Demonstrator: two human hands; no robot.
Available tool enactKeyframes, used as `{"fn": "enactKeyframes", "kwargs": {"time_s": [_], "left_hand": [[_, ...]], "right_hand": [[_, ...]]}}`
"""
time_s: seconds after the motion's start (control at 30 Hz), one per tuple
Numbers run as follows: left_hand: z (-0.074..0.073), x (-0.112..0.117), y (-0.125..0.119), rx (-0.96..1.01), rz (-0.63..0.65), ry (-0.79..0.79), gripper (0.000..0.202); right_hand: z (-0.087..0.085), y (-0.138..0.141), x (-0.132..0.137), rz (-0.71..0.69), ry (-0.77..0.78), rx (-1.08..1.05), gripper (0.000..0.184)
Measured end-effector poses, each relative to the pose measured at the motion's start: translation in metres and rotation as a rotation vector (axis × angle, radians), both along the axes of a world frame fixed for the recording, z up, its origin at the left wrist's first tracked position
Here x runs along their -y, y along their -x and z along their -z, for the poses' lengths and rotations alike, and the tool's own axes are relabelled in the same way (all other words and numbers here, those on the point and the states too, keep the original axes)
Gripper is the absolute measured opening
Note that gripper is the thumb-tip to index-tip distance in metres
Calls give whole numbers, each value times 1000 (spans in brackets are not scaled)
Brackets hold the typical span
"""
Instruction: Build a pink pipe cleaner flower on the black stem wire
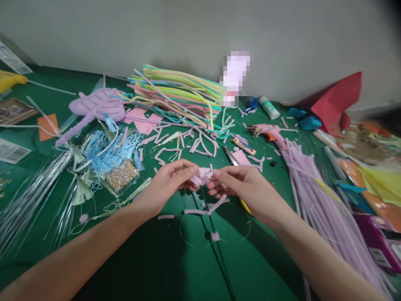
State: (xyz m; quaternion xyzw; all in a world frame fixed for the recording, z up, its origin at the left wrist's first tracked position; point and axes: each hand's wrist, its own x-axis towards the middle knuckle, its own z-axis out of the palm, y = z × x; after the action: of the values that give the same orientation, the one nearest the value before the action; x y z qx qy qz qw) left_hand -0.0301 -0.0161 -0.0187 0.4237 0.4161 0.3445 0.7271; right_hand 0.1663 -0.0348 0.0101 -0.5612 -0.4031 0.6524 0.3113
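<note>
Between the fingertips of both hands is a small folded bundle of lilac pipe cleaner pieces. My left hand pinches its left side, and my right hand pinches the right side. A thin clear thread hangs in loops below the hands. Near its lower part lies a small lilac pom-pom. Just under the hands, a bent lilac pipe cleaner piece rests on the green table. Scissors lie partly hidden beneath my right hand.
Multicoloured pipe cleaners are heaped at the back. A pink glue gun and a lilac pipe cleaner bundle lie right. Blue tassels, a bag of gold beads and a lilac pipe cleaner shape are left.
</note>
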Motion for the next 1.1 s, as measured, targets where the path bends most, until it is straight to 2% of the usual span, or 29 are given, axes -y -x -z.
{"fn": "enactKeyframes", "kwargs": {"time_s": [0.3, 0.53, 0.7, 0.87, 0.97, 1.1], "left_hand": [[-2, -1, -1, -56, 18, -23, 12], [0, -1, 1, -128, 53, -35, 13], [-1, -2, 1, -103, 28, -35, 15], [1, -3, 2, -17, -13, 8, 22], [2, -4, 2, 50, -37, 55, 29], [2, -5, 3, 100, -79, 73, 19]], "right_hand": [[-7, 5, -11, -96, 72, 136, 23], [-8, 3, -19, -190, 97, 118, 22], [-8, 1, -19, -196, 114, 113, 23], [-8, -3, -15, -166, 128, 86, 42], [-5, -6, -11, -154, 91, 66, 41], [1, -11, -6, -123, 73, 61, 39]]}}
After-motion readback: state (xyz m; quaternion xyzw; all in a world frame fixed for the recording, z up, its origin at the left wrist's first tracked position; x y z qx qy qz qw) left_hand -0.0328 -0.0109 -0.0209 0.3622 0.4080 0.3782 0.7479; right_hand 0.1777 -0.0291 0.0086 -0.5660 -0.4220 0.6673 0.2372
